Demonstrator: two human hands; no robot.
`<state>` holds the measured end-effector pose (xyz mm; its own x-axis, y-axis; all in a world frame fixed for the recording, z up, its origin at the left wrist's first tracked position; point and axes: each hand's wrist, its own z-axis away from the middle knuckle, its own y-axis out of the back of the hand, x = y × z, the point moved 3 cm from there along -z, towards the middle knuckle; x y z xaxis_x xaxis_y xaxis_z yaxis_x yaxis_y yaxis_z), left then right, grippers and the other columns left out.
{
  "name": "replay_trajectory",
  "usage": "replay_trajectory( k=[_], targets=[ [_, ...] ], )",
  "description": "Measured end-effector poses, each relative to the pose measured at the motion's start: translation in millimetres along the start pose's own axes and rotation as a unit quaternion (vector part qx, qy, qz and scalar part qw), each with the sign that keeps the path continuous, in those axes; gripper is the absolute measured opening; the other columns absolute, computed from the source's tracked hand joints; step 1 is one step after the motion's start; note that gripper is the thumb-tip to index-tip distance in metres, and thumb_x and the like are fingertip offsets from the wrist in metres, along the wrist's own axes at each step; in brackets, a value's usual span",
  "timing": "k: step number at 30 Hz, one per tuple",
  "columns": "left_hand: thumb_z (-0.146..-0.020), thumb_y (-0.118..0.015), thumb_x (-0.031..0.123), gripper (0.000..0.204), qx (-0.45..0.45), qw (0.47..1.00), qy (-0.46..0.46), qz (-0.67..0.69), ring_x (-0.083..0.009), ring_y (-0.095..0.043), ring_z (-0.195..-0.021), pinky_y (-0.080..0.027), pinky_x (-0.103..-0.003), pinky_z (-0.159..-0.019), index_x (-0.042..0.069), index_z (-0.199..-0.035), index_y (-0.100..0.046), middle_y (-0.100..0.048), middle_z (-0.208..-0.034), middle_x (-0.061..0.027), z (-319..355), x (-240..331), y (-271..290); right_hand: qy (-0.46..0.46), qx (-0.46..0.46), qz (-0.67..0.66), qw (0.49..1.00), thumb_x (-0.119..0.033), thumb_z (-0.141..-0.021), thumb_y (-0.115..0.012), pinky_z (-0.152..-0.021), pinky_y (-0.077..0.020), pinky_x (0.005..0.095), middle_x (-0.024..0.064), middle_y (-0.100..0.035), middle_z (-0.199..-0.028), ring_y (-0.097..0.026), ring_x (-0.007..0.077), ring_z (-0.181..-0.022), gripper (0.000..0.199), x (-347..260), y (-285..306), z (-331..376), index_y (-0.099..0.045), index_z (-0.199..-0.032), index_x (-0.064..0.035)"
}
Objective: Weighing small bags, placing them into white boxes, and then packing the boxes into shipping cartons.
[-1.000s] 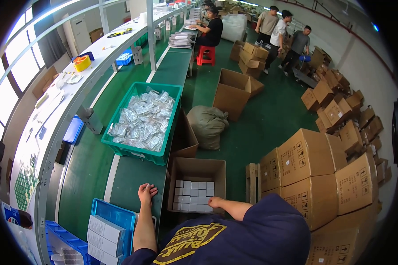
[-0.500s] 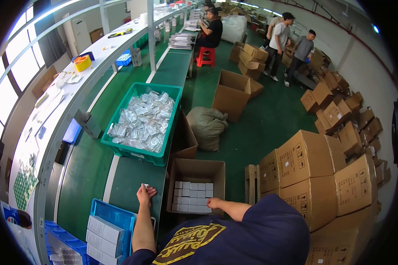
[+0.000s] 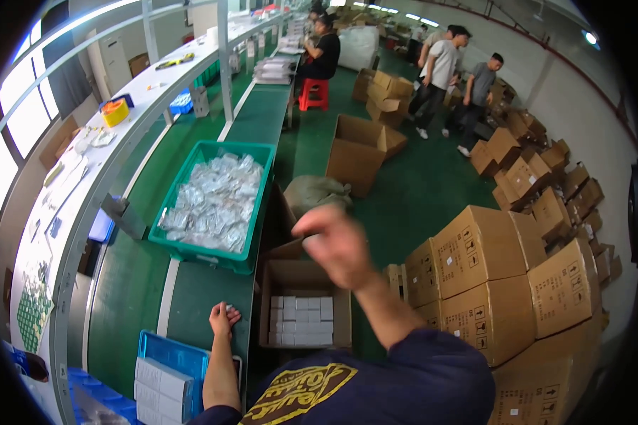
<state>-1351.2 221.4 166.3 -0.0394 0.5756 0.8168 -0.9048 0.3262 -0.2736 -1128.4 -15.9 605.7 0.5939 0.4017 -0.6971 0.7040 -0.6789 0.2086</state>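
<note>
My left hand (image 3: 224,320) is over the green conveyor belt beside the carton, its fingers curled with a small pale thing showing at them, too small to name. Raised above the far side of the open carton (image 3: 342,304), my right hand (image 3: 331,244) is smeared by motion. Whether it holds anything does not show. Small white boxes (image 3: 301,326) lie in rows inside the carton. A green crate (image 3: 252,263) on the belt is heaped with clear plastic packets (image 3: 216,198). Longer white boxes (image 3: 161,386) are stacked in a blue tray (image 3: 152,341) near my left forearm.
Stacked sealed cartons (image 3: 478,248) stand close on my right. Beyond my carton are a pale sack (image 3: 315,193) and a tall open carton (image 3: 358,156). A white shelf (image 3: 78,156) runs along the left. One person sits on a red stool (image 3: 313,94); others walk farther back.
My right hand has risen from the white boxes to above the carton's far side. The left hand stays over the belt with its fingers more curled. My view has shifted slightly; background people have moved.
</note>
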Motion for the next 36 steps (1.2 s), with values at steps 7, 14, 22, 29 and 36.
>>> replay_trajectory(
  k=[7, 14, 22, 29, 36],
  targets=[
    [-0.096, -0.055, 0.02, 0.023, -0.032, 0.999, 0.019, 0.029, -0.0264, -0.067, -0.071, -0.06, -0.038, -0.064, 0.002, -0.11, -0.053, -0.063, -0.086, -0.0153, -8.2, -4.3, -2.1, 0.487, 0.33, -0.276, 0.76, -0.03, -0.083, -0.055, -0.074, -0.0449, 0.0276, -0.0036, -0.057, -0.081, -0.054, 0.0113, -0.079, 0.018, -167.4, 37.0, 23.1, -0.057, -0.076, -0.0133],
    [-0.096, -0.053, 0.017, 0.02, -0.029, 0.999, 0.019, 0.009, -0.0264, -0.067, -0.071, -0.061, -0.039, -0.064, 0.002, -0.109, -0.053, -0.062, -0.086, -0.0157, -6.6, 2.2, -8.0, 0.503, 0.337, -0.274, 0.747, -0.029, -0.083, -0.055, -0.076, -0.0437, 0.028, -0.0022, -0.057, -0.088, -0.053, 0.0119, -0.083, 0.015, -166.1, 23.2, 32.6, -0.057, -0.084, -0.014],
    [-0.096, -0.053, 0.016, 0.021, -0.042, 0.999, 0.025, 0.011, -0.0273, -0.068, -0.073, -0.061, -0.04, -0.065, 0.001, -0.111, -0.051, -0.063, -0.087, -0.0164, -5.7, 2.1, -12.9, 0.52, 0.342, -0.267, 0.736, -0.027, -0.083, -0.055, -0.079, -0.0422, 0.0284, -0.0007, -0.056, -0.096, -0.053, 0.0127, -0.087, 0.015, -164.0, 27.9, 57.2, -0.057, -0.092, -0.0148],
    [-0.097, -0.052, 0.016, 0.021, -0.026, 0.998, 0.044, 0.041, -0.0273, -0.068, -0.073, -0.061, -0.039, -0.065, 0.001, -0.112, -0.051, -0.063, -0.087, -0.0166, -1.3, -6.1, 5.8, 0.524, 0.317, -0.265, 0.745, -0.025, -0.083, -0.055, -0.082, -0.0409, 0.0287, 0.0007, -0.056, -0.103, -0.052, 0.0133, -0.09, 0.019, -165.7, 19.6, 75.3, -0.057, -0.1, -0.0155],
    [-0.096, -0.053, 0.018, 0.023, -0.019, 0.997, 0.054, 0.046, -0.0279, -0.069, -0.075, -0.06, -0.038, -0.065, 0.002, -0.112, -0.051, -0.065, -0.094, -0.0175, 0.3, 8.0, -10.3, 0.541, 0.31, -0.213, 0.752, -0.023, -0.083, -0.055, -0.085, -0.0396, 0.029, 0.0021, -0.055, -0.11, -0.052, 0.0139, -0.094, 0.025, -174.0, 18.6, 66.3, -0.057, -0.107, -0.0161]
  ],
)
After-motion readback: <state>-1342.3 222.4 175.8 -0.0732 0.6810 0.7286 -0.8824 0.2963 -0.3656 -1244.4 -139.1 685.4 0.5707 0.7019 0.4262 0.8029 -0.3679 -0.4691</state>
